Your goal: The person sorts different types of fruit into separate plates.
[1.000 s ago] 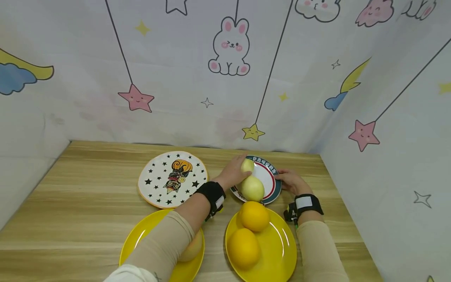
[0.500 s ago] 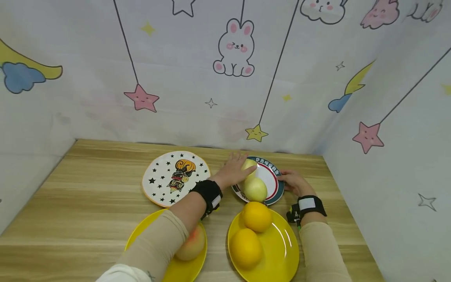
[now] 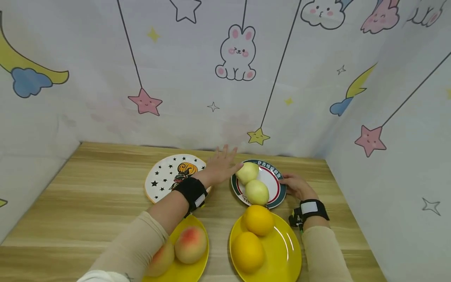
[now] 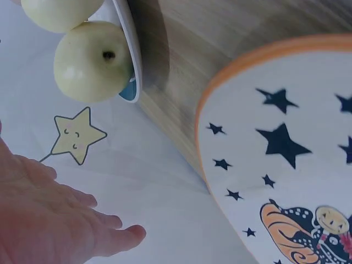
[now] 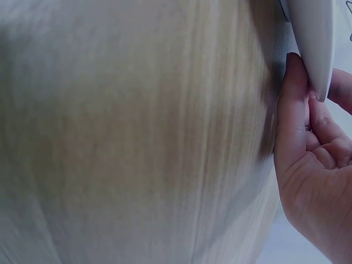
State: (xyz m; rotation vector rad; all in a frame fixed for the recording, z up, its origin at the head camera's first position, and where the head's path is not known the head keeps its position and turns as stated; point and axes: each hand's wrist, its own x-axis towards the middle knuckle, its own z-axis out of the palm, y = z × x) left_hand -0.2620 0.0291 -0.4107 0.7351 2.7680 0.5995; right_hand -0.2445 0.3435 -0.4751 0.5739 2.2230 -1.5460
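Note:
At the back right of the table, a white plate with a dark teal rim (image 3: 272, 181) bears two pale yellow-green apples (image 3: 257, 192). My right hand (image 3: 298, 187) pinches that plate's right rim; in the right wrist view the fingers and thumb lie on either side of the white edge (image 5: 315, 49). With fingers spread, my left hand (image 3: 219, 167) is in the air left of the apples and holds nothing. Its forearm overlaps a white star-patterned plate (image 3: 160, 174) with an orange edge, whose printed figure is partly hidden.
Nearer me, a yellow plate (image 3: 283, 258) carries two oranges (image 3: 248, 252). Another yellow plate (image 3: 192, 270), partly hidden by my left sleeve, holds two peaches (image 3: 191, 244). A patterned cloth wall (image 3: 183, 129) stands right behind the table, with another at the right.
My left hand has let go of the back apple and drawn away leftward, its fingers spreading. The apples stay on the teal-rimmed plate, and my right hand keeps its hold there. The peaches have come into view.

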